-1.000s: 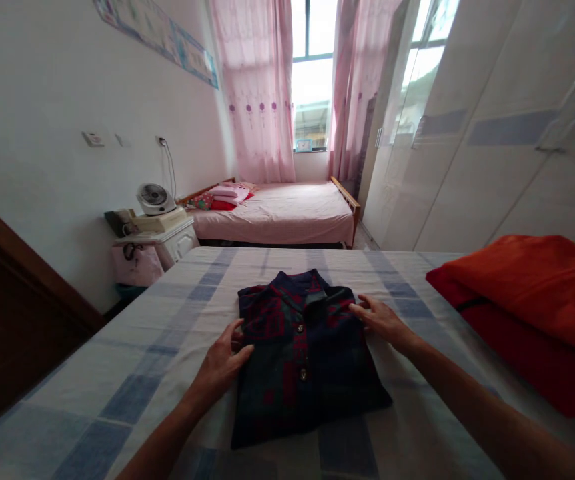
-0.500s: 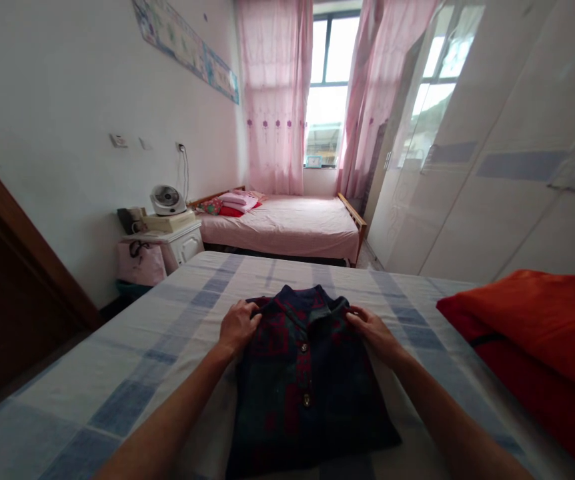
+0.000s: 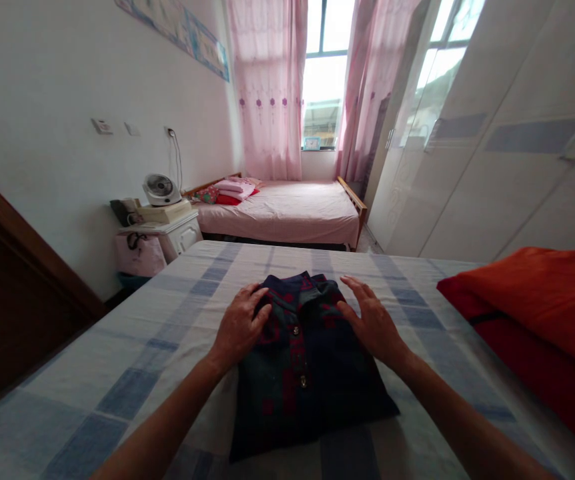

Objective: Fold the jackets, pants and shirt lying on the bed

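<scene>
A dark navy, green and red patterned shirt (image 3: 312, 380) lies folded with its collar away from me and two buttons showing down its front. It rests on the blue and white checked bed sheet (image 3: 177, 293). My left hand (image 3: 240, 323) lies at the shirt's upper left edge, fingers extended over the shoulder. On the other side, my right hand (image 3: 370, 320) is at the upper right shoulder with fingers spread and thumb apart. Neither hand grips the cloth. Whether the right fingertips touch it I cannot tell.
Orange and dark red cloth (image 3: 537, 307) is heaped at the right. Beyond stands a second bed (image 3: 287, 210) with a pink sheet. A small fan (image 3: 161, 189) sits on the white bedside cabinet (image 3: 182, 233) at left. A white wardrobe (image 3: 477, 180) lines the right side.
My right hand has let go of the shirt's shoulder and its fingers have opened. The left fingers have loosened too. The collar looks more bunched, and the camera has tilted down slightly.
</scene>
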Motion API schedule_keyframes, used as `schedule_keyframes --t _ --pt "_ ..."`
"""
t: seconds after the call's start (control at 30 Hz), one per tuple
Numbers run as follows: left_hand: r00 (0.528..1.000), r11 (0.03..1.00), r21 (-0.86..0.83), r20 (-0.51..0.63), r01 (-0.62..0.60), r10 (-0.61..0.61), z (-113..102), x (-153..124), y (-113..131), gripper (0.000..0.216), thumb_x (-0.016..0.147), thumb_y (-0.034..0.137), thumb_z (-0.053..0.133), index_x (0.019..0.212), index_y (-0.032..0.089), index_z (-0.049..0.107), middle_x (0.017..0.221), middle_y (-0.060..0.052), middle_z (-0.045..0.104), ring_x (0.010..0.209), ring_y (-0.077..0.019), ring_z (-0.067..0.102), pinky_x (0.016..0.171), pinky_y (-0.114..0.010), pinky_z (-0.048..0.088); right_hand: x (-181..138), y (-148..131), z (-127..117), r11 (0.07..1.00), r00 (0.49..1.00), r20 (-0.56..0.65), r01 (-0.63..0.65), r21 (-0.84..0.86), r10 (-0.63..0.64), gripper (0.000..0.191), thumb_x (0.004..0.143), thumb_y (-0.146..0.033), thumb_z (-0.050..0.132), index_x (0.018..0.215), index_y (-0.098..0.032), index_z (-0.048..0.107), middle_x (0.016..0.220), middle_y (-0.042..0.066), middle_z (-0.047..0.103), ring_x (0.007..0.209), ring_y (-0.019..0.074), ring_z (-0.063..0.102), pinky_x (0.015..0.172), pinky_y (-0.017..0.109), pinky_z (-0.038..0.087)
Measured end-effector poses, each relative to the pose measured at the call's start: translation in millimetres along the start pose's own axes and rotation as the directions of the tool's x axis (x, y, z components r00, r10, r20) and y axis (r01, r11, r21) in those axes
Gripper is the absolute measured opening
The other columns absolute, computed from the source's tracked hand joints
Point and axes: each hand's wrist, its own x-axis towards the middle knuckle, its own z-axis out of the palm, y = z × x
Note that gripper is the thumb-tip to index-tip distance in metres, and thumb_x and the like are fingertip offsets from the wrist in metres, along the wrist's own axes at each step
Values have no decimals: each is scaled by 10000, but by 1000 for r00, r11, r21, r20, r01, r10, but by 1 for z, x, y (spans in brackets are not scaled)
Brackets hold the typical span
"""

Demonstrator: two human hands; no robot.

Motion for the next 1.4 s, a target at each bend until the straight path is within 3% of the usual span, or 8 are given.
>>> schedule_keyframes --t 0.07,0.2,0.5,0.87,1.07,1.23,1.33,1.4 --pt "983 982 104 112 -160 149 10 -20 12 447 879 404 453 1293 242 501 1442 -61 397 1356 -246 286 1104 -455 241 -19 -7 4 981 984 116 147 -126 -133 502 878 -359 446 1365 -243 398 1435 65 394 1346 222 288 1091 449 257" --pt "952 942 243 257 -232 168 29 -47 13 493 909 440 393 1388 331 353 1476 -26 346 1362 -254 282 1077 -496 274 -51 3 20 955 920 382 189 -231 -90 501 900 -439 400 1376 -282 397 1476 34 335 1360 225 271 1083 463 268" --pt "958 940 264 247 -214 149 29 -49 9 482 938 440 303 1389 279 362 1465 -40 367 1356 -212 299 1093 -464 250 -54 7 22 955 929 363 174 -241 -78 477 910 -423 388 1360 -270 424 1483 27 318 1365 205 261 1095 437 249" --pt "1000 907 420 21 -10 1 20 -34 -16 416 932 351 345 1226 142 553 1349 -124 508 1284 -257 416 1030 -459 357 -55 7 14 968 920 386 155 -199 -67 468 900 -400 399 1333 -234 458 1472 63 341 1350 216 294 1090 434 252" --pt "984 939 301 117 -165 135 -12 -64 19 415 906 369 408 1224 141 547 1361 -136 482 1284 -257 410 1047 -431 361 -67 1 -16 975 965 145 -223 5 220 566 846 -371 418 1352 -121 380 1407 159 393 1234 235 443 1016 411 365" --pt "813 867 153 454 -474 364 -26 -111 49 647 778 287 598 1381 281 362 1469 -61 356 1338 -253 332 1078 -475 309 -91 -12 -38 849 876 180 -479 224 447 509 787 -379 474 1234 -136 467 1231 147 535 1026 210 571 877 366 455" --pt "816 836 240 461 -493 349 -16 -122 52 737 735 93 527 1418 249 297 1471 -82 350 1335 -250 338 1069 -460 323 -106 -34 -45 827 871 167 -491 275 461 396 766 -390 513 1082 -155 550 1054 102 608 948 198 582 830 347 451" --pt "830 816 296 435 -497 348 -7 -123 53 730 731 40 479 1414 234 310 1456 -101 373 1316 -253 371 1046 -430 358 -116 -52 -47 758 833 310 -549 352 459 338 768 -411 523 982 -156 582 899 61 626 818 175 592 733 322 461"
